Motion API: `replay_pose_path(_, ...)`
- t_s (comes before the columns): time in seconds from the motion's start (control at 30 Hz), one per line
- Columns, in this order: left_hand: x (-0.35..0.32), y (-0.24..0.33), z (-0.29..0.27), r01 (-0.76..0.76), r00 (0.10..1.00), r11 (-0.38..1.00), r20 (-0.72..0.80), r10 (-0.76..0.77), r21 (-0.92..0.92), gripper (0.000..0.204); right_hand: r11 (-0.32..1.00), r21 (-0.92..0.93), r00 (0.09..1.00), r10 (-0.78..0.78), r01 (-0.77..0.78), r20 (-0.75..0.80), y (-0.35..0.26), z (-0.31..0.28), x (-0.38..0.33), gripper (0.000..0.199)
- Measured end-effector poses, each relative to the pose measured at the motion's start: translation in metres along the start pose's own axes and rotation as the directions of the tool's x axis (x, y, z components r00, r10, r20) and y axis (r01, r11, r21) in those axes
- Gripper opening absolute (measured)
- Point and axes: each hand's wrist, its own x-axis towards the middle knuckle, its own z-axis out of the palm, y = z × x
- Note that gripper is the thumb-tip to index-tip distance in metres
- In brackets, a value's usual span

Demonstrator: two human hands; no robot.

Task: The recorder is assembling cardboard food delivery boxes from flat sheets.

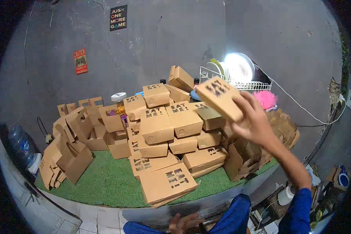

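My right hand (253,119) is raised over the right side of the stack, its thumb and fingers gripping a closed brown cardboard food box (218,97) with dark print on its lid. The box tilts in the air, slightly blurred. Low at the bottom edge, my left hand (180,225) is near my knees, partly cut off; its fingers look spread and hold nothing. Between the hands rises a stack of similar brown boxes (156,123), several layers high. At its front, a box (168,184) lies on flattened cardboard.
Green turf matting (109,187) covers the table. Brown paper carrier bags (76,160) stand at the left, and more bags (241,156) at the right. Behind are a white wire rack (257,85), a bright lamp (240,68), a pink fluffy duster (264,100) and a lidded jar (119,99).
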Motion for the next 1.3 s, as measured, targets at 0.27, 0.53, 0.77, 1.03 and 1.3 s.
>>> replay_pose_path(0.27, -0.011, -0.018, -0.044, 0.255, 0.919, 0.964, 0.291, -0.264, 0.069, 0.052, 0.988, -0.019, 0.979, 0.156, -0.155, 0.128, 0.038, 0.057, 0.042, 0.069)
replay_pose_path(0.53, -0.044, -0.007, -0.085, 0.230, 0.973, 0.883, -0.132, -0.192, 0.410, 0.043, 0.980, -0.031, 0.929, -0.176, 0.197, 0.326, -0.046, -0.046, -0.066, 0.059)
replay_pose_path(0.77, -0.044, -0.006, -0.125, 0.362, 0.932, 0.832, -0.164, -0.323, 0.421, 0.042, 0.892, 0.389, 0.964, -0.265, 0.230, 0.039, -0.091, 0.017, -0.213, 0.031)
replay_pose_path(1.03, -0.020, 0.093, -0.181, 0.078, 0.770, 0.718, -0.499, 0.397, 0.692, 0.014, 0.823, 0.529, 0.961, 0.067, -0.205, 0.268, -0.149, 0.090, -0.349, 0.026)
replay_pose_path(1.3, 0.063, 0.241, -0.389, 0.315, 0.412, -0.062, -0.077, 0.908, 0.947, 0.030, 0.846, 0.023, 0.823, 0.511, -0.533, 0.248, -0.097, 0.097, -0.398, 0.015)
